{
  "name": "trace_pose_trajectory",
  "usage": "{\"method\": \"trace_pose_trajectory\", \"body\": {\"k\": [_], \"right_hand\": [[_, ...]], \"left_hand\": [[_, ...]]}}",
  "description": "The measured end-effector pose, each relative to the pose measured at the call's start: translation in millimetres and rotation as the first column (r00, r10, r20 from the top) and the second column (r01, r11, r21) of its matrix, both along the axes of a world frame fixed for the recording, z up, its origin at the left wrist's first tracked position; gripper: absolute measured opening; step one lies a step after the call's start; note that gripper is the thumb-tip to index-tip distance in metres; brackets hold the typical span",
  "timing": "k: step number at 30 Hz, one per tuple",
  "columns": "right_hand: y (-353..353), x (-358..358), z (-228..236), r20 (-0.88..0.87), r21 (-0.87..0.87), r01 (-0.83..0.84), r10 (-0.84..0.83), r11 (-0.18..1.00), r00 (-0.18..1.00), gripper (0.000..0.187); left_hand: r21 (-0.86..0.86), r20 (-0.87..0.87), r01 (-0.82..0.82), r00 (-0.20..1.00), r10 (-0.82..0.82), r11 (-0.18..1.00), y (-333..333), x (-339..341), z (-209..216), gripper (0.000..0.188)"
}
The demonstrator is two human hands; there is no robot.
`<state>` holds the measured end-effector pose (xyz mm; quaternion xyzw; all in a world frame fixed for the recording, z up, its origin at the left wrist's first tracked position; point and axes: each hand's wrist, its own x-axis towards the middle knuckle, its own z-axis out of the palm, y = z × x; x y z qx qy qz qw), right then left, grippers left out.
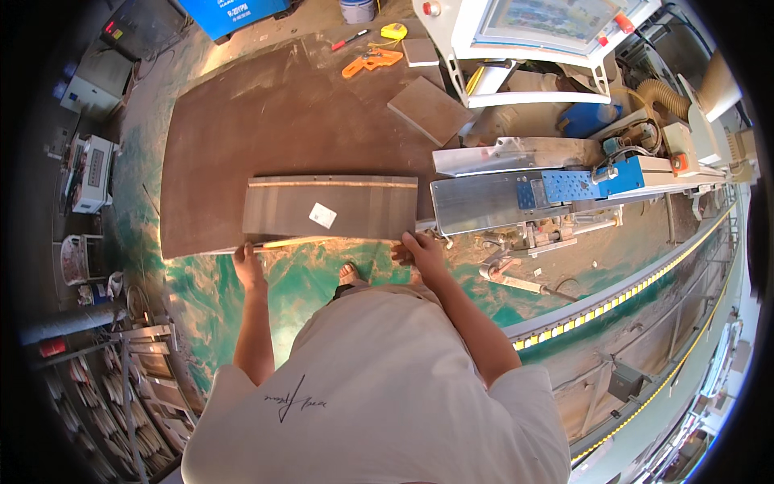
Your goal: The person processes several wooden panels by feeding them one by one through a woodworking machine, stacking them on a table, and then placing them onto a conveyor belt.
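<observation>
A long grey-brown panel [367, 211] lies at the near edge of a brown table [266, 113]. It carries a white label [322, 214], and a lighter brown strip runs along its far edge. At the panel's near left corner, my left hand [249, 264] grips the edge with fingers closed. My right hand [421, 252] is at the near right corner, its thumb against the edge and its fingers curled below. Part of a thin wooden-coloured strip [294, 241] shows just under the panel's near edge.
Right of the panel, a machine with a metal bed [476, 203] and blue perforated plate [560, 187] adjoins the table. Farther back lie a small board [429, 109], an orange tool [372, 62], a yellow tape measure [394, 31] and a red-and-black marker [350, 39]. A white-framed screen [528, 101] stands at far right.
</observation>
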<state>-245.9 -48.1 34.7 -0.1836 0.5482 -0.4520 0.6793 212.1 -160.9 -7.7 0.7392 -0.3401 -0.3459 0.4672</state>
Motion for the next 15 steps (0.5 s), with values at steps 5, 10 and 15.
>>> {"method": "trace_pose_trajectory", "body": {"k": [5,10,15], "right_hand": [[50,-50,14,0.008,0.047,0.292,-0.293,0.955,0.956,0.036],[88,-112,-8,-0.048,0.087,0.682,-0.681,0.726,0.731,0.031],[96,-143,-2,-0.068,-0.087,0.854,-0.859,0.512,0.508,0.055]], "left_hand": [[0.261,-0.463,0.308,0.872,-0.162,0.915,10,-43,39,0.039],[0.145,-0.437,0.781,0.601,-0.669,0.607,49,-134,60,0.045],[0.322,-0.228,0.888,0.409,-0.884,0.328,54,-212,60,0.047]]}}
